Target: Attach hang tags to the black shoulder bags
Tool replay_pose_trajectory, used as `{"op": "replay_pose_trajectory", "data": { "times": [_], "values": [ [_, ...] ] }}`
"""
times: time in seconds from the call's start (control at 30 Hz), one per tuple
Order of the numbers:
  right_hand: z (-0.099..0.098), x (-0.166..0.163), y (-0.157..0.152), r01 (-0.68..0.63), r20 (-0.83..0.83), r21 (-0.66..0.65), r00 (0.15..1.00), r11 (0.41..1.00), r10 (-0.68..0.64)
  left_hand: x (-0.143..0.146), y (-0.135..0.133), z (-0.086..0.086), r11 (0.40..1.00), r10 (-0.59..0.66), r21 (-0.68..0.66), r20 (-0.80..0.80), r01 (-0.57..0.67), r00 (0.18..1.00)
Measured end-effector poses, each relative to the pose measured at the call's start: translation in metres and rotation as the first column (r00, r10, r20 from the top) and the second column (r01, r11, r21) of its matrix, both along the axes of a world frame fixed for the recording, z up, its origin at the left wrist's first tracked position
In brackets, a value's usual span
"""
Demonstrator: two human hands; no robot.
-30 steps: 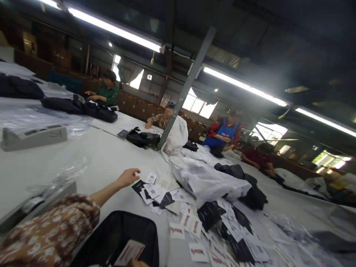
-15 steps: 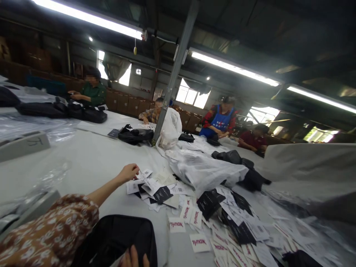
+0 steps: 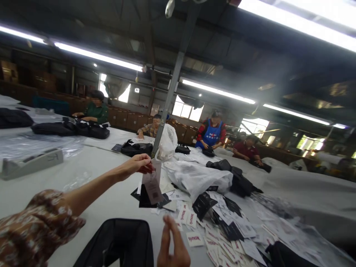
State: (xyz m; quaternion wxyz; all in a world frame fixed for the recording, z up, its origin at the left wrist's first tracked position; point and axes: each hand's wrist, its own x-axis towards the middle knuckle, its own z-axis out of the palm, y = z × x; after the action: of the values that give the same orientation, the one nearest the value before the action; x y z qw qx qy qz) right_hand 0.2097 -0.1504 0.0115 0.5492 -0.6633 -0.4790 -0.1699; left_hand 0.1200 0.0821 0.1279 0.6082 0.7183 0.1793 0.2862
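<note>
My left hand (image 3: 138, 165) is closed in a pinch on the string of a few hang tags (image 3: 152, 187), a light printed one and black ones. They dangle above a pile of black and white tags (image 3: 175, 194). At the lower edge, my right hand (image 3: 174, 244) is raised with its fingers stretched out and slightly blurred; I see nothing in it. Just left of it lies a black bag (image 3: 139, 237), with a bit of white paper at its near end, partly cut off by the frame.
Cards with red lettering (image 3: 194, 239) and more tags spread to the right. Beyond are a white plastic sheet (image 3: 198, 176), a metal post (image 3: 169, 100) and several black bags (image 3: 136, 148). A grey device (image 3: 33, 163) stands left. Several co-workers (image 3: 211, 133) work across the table.
My left hand has risen from the pile, lifting hang tags by their string. My right hand has come off the black bag and moved right and up. The camera view has tilted upward.
</note>
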Motion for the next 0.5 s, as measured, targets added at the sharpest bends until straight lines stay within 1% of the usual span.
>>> {"op": "replay_pose_trajectory", "data": {
  "times": [0.03, 0.1, 0.13, 0.2, 0.23, 0.27, 0.3, 0.33, 0.4, 0.5],
  "values": [
    [0.016, 0.007, 0.003, 0.0, -0.071, 0.019, 0.997, 1.0, 0.001, -0.001, -0.015, 0.003, 0.999, -0.048, 0.021, -0.007, 0.048, 0.999],
    [0.048, 0.013, 0.008, -0.103, -0.177, 0.031, 0.978, 0.994, 0.107, -0.001, -0.046, 0.007, 0.983, -0.141, 0.112, -0.051, 0.146, 0.989],
    [0.06, 0.013, 0.01, -0.198, -0.232, 0.029, 0.952, 0.98, 0.199, -0.001, -0.062, 0.008, 0.967, -0.177, 0.171, -0.077, 0.188, 0.981],
    [0.077, 0.007, 0.009, -0.396, -0.35, 0.035, 0.855, 0.918, 0.383, -0.003, -0.091, 0.01, 0.928, -0.209, 0.291, -0.108, 0.231, 0.972],
    [0.08, 0.003, 0.007, -0.47, -0.41, 0.043, 0.797, 0.882, 0.444, -0.005, -0.103, 0.011, 0.911, -0.203, 0.341, -0.114, 0.23, 0.973],
    [0.081, -0.002, 0.003, -0.507, -0.46, 0.053, 0.752, 0.86, 0.472, -0.006, -0.113, 0.011, 0.9, -0.191, 0.376, -0.112, 0.22, 0.975],
    [0.08, -0.006, -0.002, -0.512, -0.496, 0.057, 0.731, 0.857, 0.469, -0.008, -0.121, 0.011, 0.893, -0.178, 0.4, -0.105, 0.206, 0.978],
    [0.078, -0.009, -0.008, -0.493, -0.517, 0.05, 0.731, 0.869, 0.445, -0.011, -0.127, 0.01, 0.891, -0.167, 0.412, -0.097, 0.192, 0.981],
    [0.074, -0.013, -0.021, -0.427, -0.523, 0.025, 0.765, 0.904, 0.376, -0.015, -0.135, 0.007, 0.901, -0.148, 0.401, -0.08, 0.168, 0.986],
    [0.072, -0.013, -0.038, -0.383, -0.503, -0.007, 0.8, 0.924, 0.328, -0.023, -0.144, -0.003, 0.94, -0.143, 0.305, -0.047, 0.15, 0.989]
  ]
}}
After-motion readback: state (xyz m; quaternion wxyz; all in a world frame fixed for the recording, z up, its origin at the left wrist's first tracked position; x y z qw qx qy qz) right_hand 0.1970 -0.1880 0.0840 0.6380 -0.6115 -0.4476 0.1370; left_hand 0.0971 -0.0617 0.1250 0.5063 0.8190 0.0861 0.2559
